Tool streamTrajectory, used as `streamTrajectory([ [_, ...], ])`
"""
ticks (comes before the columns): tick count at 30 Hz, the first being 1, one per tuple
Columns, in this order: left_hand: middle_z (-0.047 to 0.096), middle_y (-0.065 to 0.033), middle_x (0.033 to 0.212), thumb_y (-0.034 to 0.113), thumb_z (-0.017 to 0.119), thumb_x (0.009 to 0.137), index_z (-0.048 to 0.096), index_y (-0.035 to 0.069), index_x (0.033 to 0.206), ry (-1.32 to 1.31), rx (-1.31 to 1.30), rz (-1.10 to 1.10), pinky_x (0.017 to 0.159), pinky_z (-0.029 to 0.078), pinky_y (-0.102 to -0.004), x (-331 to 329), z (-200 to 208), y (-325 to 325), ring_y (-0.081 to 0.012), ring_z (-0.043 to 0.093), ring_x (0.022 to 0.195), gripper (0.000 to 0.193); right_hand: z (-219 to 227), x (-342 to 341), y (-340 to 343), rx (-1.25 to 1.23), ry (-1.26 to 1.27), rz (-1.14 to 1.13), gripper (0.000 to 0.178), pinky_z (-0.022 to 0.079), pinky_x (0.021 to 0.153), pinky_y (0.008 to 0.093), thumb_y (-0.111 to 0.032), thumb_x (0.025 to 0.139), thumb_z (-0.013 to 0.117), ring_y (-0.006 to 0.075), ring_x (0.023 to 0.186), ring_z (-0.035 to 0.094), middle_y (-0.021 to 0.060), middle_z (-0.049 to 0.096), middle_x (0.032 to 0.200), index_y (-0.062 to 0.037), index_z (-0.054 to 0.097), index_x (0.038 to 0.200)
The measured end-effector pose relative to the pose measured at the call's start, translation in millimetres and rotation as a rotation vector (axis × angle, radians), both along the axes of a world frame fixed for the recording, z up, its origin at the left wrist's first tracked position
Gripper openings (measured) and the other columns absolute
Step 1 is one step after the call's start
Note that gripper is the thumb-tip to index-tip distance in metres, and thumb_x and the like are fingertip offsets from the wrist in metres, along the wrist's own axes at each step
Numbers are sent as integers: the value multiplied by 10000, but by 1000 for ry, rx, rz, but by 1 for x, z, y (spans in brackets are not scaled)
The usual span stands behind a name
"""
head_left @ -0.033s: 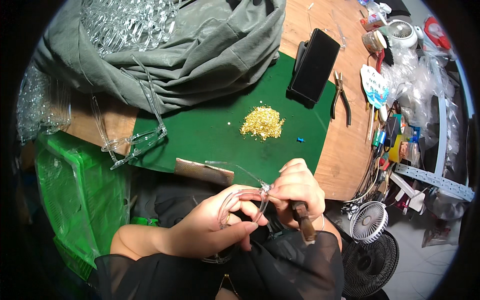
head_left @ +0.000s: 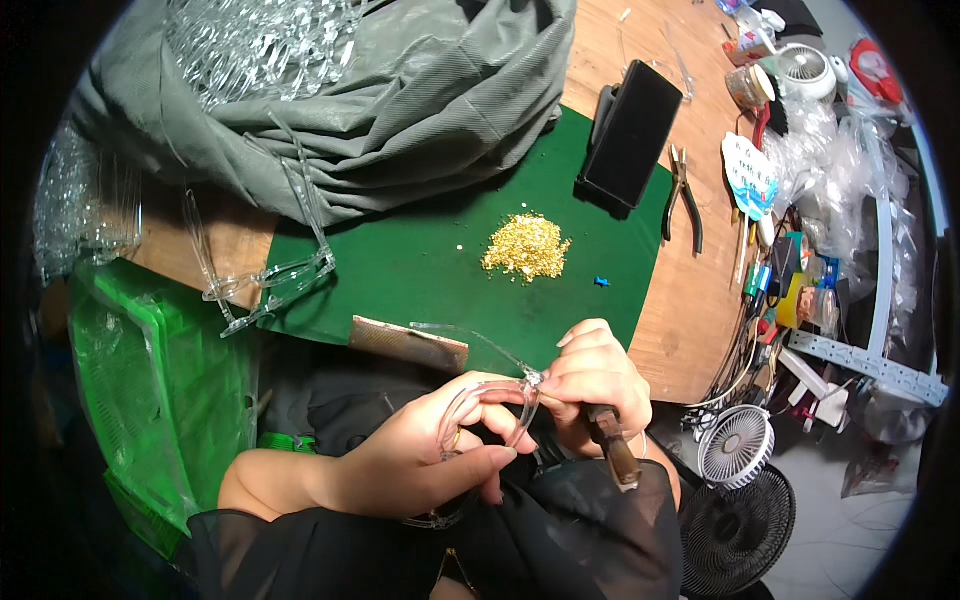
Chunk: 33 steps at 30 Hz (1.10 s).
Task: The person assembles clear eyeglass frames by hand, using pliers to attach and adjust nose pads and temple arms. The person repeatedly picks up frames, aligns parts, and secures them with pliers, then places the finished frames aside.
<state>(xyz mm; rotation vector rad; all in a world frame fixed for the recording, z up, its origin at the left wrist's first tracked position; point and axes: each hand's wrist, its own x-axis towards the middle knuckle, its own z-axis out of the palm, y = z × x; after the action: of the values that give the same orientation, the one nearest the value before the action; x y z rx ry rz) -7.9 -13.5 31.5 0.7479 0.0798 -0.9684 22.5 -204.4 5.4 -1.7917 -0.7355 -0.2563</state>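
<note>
My left hand [head_left: 425,440] is closed around the rim of a clear plastic eyeglass frame [head_left: 470,398], with one thin temple stretching out toward the far left. At the frame's hinge corner, the fingers of my right hand [head_left: 598,375] pinch close together. That same hand wraps a brown-handled tool [head_left: 618,455], perhaps a screwdriver; its working tip is hidden by the fingers. Beyond my hands, a heap of tiny gold-coloured metal pieces [head_left: 527,247] lies on the green mat [head_left: 400,265]. A small blue pin-like piece [head_left: 601,282] rests to its right.
A grey cloth sack [head_left: 400,120] full of clear frames fills the far left. Several clear frames [head_left: 275,285] stand beside it. Black-handled pliers [head_left: 683,205] and a black phone [head_left: 630,138] lie at the right. A tan-grey block [head_left: 408,344] sits at the mat's near edge.
</note>
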Motion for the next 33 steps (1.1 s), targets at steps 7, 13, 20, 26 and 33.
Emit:
streamTrajectory([
  [7, 514, -130, 1009, -19, 492, 858, 299, -45, 1247, 5, -70, -23, 662, 469, -197, -5, -4, 4, -96, 553, 688, 435, -6, -2, 1, 92, 31, 11, 172, 439, 586, 307, -77, 673, 750, 173, 603, 551, 35, 598, 710, -56, 620, 785],
  [13, 513, -127, 998, -8, 492, 862, 296, -51, 1252, -81, -65, -42, 668, 464, -194, -5, -4, 6, -91, 550, 686, 438, -4, -3, 0, 102, 81, 49, 181, 445, 602, 310, -78, 664, 756, 175, 610, 552, 38, 598, 710, -55, 637, 798],
  [20, 529, -113, 973, 17, 489, 872, 310, -45, 1254, -116, -22, -76, 659, 464, -197, -4, -3, 5, -89, 558, 698, 427, 1, -1, -3, 95, 94, 90, 187, 429, 584, 299, -82, 663, 751, 174, 607, 544, 40, 599, 713, -43, 647, 813],
  [26, 541, -114, 983, 6, 493, 868, 299, -43, 1251, -154, 2, -118, 657, 474, -208, -4, -5, 6, -101, 571, 702, 433, 3, -1, -8, 65, 136, 144, 157, 427, 656, 341, -95, 718, 727, 174, 614, 517, 56, 586, 708, -43, 615, 815],
  [33, 545, -114, 1020, -45, 489, 854, 271, -48, 1244, -141, -13, -161, 689, 486, -223, -1, -8, 9, -124, 590, 738, 447, 0, 1, -3, 99, 146, 128, 176, 408, 547, 292, -107, 694, 735, 179, 591, 527, 40, 579, 698, -37, 627, 814],
])
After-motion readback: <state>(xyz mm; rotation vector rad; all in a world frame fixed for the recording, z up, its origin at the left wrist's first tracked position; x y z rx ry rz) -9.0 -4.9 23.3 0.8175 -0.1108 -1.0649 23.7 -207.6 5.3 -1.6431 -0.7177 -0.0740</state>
